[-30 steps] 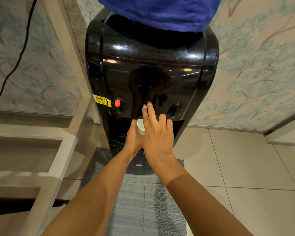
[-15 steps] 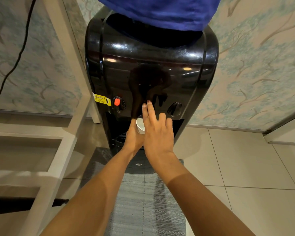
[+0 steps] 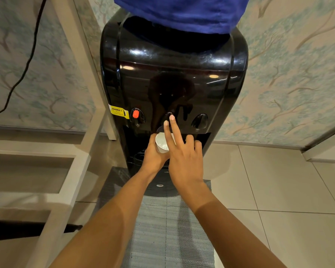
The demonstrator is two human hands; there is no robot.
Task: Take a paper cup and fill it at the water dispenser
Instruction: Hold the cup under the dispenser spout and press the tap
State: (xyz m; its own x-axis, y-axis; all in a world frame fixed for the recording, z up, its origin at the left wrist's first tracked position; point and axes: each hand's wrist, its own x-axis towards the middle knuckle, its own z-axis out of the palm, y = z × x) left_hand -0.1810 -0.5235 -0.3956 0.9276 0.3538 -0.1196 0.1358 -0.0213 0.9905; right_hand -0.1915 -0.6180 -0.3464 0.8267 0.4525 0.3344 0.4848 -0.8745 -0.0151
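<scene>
— Under the middle tap (image 3: 168,116) of the dispenser (image 3: 172,84), what sits there?

— A cup (image 3: 162,143), white paper, held up in the recess below the taps. The left hand (image 3: 155,155) is wrapped round its lower wall from the left and beneath, fingers closed on it.

— Anything in it?

— Its mouth tilts toward the camera, and inside there is a pale, glistening patch low down that looks like water. How high it stands I cannot tell; part of the rim is hidden behind the other hand.

— And the right hand (image 3: 186,161)?

— Mostly open, holding nothing. Its first two fingers (image 3: 174,130) are stretched forward and their tips rest at the middle tap; the other two are curled in. It crosses in front of the cup's right side.

— What else is on the dispenser?

— A red tap (image 3: 136,114) to the left, a black tap (image 3: 200,120) to the right, and a yellow label (image 3: 119,111) at the left edge. A bottle under a blue cover (image 3: 182,12) stands on top.

— Around it?

— A grey mat (image 3: 170,229) lies on the tiled floor (image 3: 278,180) at its foot, a pale frame (image 3: 66,161) stands to the left, and a black cable (image 3: 27,60) hangs across the patterned wall (image 3: 298,74).
</scene>
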